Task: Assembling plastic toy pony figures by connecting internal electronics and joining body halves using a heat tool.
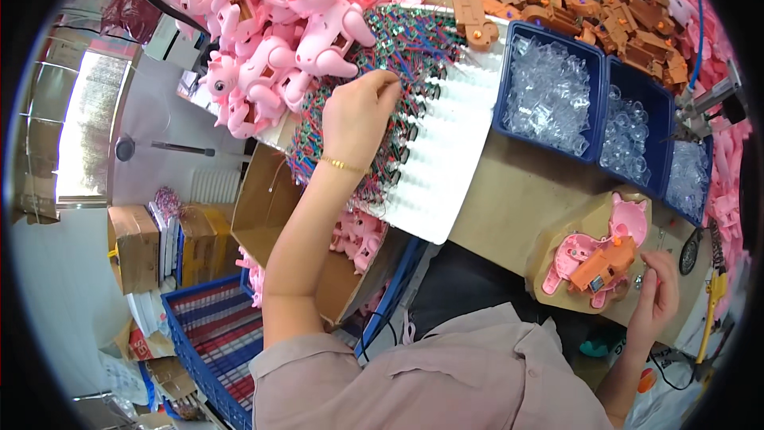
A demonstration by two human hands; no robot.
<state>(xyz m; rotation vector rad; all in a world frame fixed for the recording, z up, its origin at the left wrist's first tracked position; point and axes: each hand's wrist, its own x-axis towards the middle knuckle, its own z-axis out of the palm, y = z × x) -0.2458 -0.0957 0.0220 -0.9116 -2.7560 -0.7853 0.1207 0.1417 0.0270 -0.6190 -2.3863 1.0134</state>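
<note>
My left hand (360, 114) reaches into a heap of small green circuit boards with red and blue wires (402, 48) lying on a white corrugated sheet (446, 167); its fingers pinch into the heap, and what they hold is hidden. My right hand (654, 295) hovers beside a wooden jig (557, 227) that carries a pink toy-animal half shell (585, 259) with an orange-brown gearbox (605, 264) set in it. The fingers of that hand are curled together around something tiny that I cannot make out.
Pink toy animal bodies (278, 40) pile at the back left, brown gearbox parts (605, 8) at the back right. Blue bins (549, 91) hold clear plastic pieces. A powered screwdriver (704, 103) hangs at right. A cardboard box (270, 207) and blue crate (207, 334) sit lower left.
</note>
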